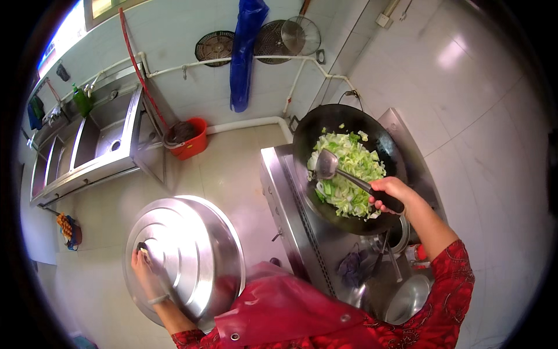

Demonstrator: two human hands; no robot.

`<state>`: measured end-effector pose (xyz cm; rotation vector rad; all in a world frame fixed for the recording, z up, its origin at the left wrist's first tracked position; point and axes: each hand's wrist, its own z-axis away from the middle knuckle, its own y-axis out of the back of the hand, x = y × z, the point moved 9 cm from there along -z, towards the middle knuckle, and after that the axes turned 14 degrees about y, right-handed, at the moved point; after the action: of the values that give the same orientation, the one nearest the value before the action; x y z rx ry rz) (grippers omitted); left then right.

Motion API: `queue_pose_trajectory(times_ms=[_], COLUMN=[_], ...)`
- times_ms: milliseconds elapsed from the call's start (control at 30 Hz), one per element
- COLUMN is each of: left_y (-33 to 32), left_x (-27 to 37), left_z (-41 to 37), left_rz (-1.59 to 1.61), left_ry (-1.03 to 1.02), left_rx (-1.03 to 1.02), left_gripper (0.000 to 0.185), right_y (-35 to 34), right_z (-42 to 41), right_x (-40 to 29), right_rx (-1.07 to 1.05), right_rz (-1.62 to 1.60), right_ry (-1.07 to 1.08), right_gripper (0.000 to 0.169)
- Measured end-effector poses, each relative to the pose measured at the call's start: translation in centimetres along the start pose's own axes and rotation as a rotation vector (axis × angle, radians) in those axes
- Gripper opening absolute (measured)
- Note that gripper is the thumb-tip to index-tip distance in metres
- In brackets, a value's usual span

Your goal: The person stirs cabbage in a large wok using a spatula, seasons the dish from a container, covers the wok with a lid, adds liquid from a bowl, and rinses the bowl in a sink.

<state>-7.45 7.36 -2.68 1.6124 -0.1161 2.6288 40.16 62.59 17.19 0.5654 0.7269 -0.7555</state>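
My right hand (394, 192) grips the black handle of a metal wok spatula (327, 163). The spatula's blade rests on chopped green cabbage (355, 163) in a large black wok (386, 148), which sits on a stainless steel stove (285, 174). Away to the left, my left hand (146, 275) is closed around the dark knob of a wide, domed, shiny metal lid (187, 253). The lid is tilted beside my red apron (287, 305); whether anything supports it from below is hidden.
Nearer me on the stove are a dark cloth (350, 265), a metal bowl (409, 299) and ladle handles (394, 261). A steel sink unit (104, 161) stands far left, with a red mop bucket (189, 139) beside it. A blue plastic roll (244, 56) hangs by wall pipes.
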Motion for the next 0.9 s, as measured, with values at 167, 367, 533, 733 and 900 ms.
queue_pose_trajectory(times_ms=[167, 367, 533, 733, 900], left_y=[-0.2, -1.6, -1.4, 0.3, 1.2], left_x=[0.1, 1.9, 1.8, 0.3, -0.9], left_z=[-1.5, -0.9, -0.2, -1.3, -2.2], left_rz=[-0.029, 0.032, -0.018, 0.037, 0.027], left_ry=[0.025, 0.007, 0.095, 0.113, 0.166], left_rx=[-0.036, -0.046, -0.019, -0.042, -0.008], left_gripper=[0.017, 0.020, 0.025, 0.030, 0.032], right_y=[-0.8, -1.7, -2.0, -2.0, -1.8], right_z=[-1.2, -3.8, -4.4, -4.1, -3.3], right_x=[-3.2, -5.6, -7.9, -7.6, -6.6], right_rx=[0.002, -0.097, -0.251, -0.287, -0.351], right_rz=[0.113, 0.244, 0.427, 0.619, 0.699], right_ry=[-0.043, -0.074, -0.074, -0.105, -0.169], right_gripper=[0.014, 0.011, 0.013, 0.052, 0.081])
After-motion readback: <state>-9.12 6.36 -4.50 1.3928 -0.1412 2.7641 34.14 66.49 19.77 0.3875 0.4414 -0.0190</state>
